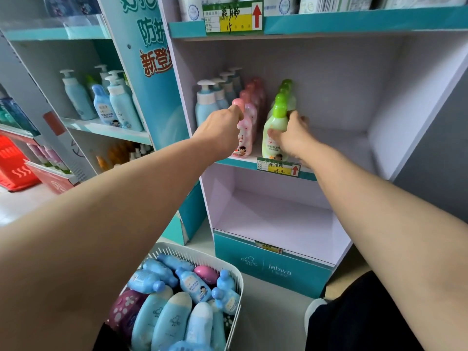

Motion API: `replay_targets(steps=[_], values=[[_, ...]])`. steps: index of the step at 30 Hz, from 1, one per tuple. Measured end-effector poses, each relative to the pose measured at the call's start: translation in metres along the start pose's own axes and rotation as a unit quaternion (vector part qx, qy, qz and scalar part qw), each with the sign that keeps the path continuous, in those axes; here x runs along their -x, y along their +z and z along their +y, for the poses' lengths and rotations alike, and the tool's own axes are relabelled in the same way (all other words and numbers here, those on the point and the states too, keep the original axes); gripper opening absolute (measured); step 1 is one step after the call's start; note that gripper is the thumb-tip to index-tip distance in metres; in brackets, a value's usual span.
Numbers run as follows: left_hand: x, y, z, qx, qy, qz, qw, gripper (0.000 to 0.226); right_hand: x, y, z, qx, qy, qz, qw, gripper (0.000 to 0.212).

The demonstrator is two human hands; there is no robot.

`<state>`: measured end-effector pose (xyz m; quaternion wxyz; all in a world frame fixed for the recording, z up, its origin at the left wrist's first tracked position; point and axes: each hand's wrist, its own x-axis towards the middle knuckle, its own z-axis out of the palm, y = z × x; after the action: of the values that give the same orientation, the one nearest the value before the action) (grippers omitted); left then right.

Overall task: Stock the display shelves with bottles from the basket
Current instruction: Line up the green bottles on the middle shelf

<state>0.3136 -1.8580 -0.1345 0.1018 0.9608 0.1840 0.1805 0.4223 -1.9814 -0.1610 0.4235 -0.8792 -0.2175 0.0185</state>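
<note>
Several tiers make up the tall teal-and-white display unit (379, 110) in front of the person, and the middle shelf (336, 143) is the one being worked. It carries three rows running front to back: blue pump bottles (205, 105) at the left, pink ones in the middle and green ones beside them, with bare board to the right of the green row. On the floor, just in front of the unit's base, sits the white basket (236, 277), heaped with blue bottles (172, 323) lying on their sides and a pink and a purple one among them, so the job looks far from done. Both arms reach up to the shelf's front edge. The left hand (220, 130) has its fingers curled round the neck of the front pink bottle (245, 140), which stands upright at the lip. The right hand (295, 138) clasps the front green bottle (274, 127), thumb across its label and fingers wrapped behind. Both bottles seem to rest on the shelf, so I'd judge this the placing-and-squaring step, each one set at the head of its row. Next, I'd say, both hands must let go without tipping these narrow bottles, then go down to the basket for more.
</note>
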Motion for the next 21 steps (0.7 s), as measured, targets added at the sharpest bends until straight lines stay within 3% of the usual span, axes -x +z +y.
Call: replay_targets(steps=[9,14,16,19,21], values=[[0.005,0.008,0.004,0.008,0.010,0.003,1.000,0.040,-0.001,0.003,0.004,-0.035,-0.006,0.015,0.999,0.059],[0.018,0.016,-0.004,0.024,0.014,0.022,0.999,0.040,0.006,0.006,0.016,-0.032,-0.013,0.021,0.999,0.084],[0.027,0.019,-0.007,0.037,0.015,0.047,0.998,0.040,0.013,0.009,0.021,-0.007,-0.027,0.063,0.998,0.089],[0.047,0.022,-0.011,0.077,0.020,0.073,0.994,0.037,0.037,0.013,0.025,0.025,-0.154,0.209,0.965,0.059],[0.064,0.028,-0.017,0.084,0.027,0.059,0.994,0.035,0.061,0.020,0.026,0.014,-0.244,0.234,0.941,0.037]])
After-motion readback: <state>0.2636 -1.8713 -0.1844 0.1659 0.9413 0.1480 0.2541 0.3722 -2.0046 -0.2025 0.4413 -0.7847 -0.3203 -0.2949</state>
